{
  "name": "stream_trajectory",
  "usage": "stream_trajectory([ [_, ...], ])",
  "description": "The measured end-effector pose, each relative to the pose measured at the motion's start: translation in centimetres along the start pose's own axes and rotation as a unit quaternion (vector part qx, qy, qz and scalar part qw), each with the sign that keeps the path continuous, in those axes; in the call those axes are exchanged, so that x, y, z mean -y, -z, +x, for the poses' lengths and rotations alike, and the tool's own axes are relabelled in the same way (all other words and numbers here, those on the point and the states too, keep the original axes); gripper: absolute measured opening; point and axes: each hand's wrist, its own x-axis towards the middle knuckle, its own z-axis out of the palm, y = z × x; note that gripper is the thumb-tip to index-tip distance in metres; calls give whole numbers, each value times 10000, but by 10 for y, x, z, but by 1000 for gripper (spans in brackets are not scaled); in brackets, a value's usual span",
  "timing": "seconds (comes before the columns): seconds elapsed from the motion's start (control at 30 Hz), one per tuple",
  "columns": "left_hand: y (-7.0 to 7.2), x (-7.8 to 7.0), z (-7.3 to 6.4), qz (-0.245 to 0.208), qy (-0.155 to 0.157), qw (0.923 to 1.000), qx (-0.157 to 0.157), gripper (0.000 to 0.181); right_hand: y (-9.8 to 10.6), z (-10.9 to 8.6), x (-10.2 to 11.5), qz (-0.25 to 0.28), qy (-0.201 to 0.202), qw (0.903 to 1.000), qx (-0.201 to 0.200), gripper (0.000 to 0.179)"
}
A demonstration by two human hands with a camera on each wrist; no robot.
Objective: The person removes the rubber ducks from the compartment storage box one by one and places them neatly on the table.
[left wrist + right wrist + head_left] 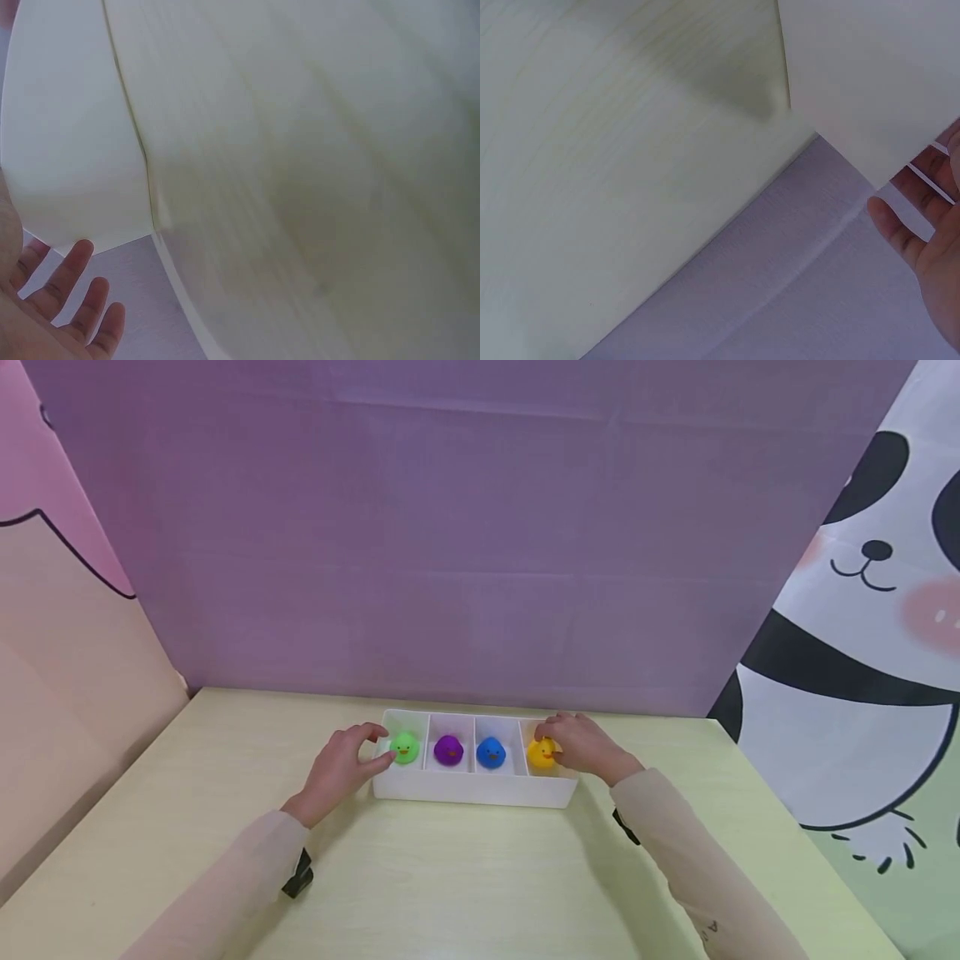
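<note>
A white divided tray on the table holds small toy ducks, one in each compartment. The green duck is in the leftmost compartment. My left hand reaches over that end, its thumb and index finger spread at the duck's left side; contact is unclear. In the rightmost compartment, my right hand pinches the yellow duck between thumb and fingers, partly covering it. The purple duck and blue duck sit between them. Both wrist views show fingers beside the tray's outer walls, with the ducks hidden.
The pale wooden table meets a purple backdrop just behind the tray. A panda-printed panel stands at the right, and a pink and peach panel at the left.
</note>
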Motion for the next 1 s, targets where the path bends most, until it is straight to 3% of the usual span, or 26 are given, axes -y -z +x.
stream_trajectory([
  [1.0, 0, 1, 0, -10, 16, 10000, 16, 40, 49, -5, -11, -3, -81, 9992, -399, 30],
])
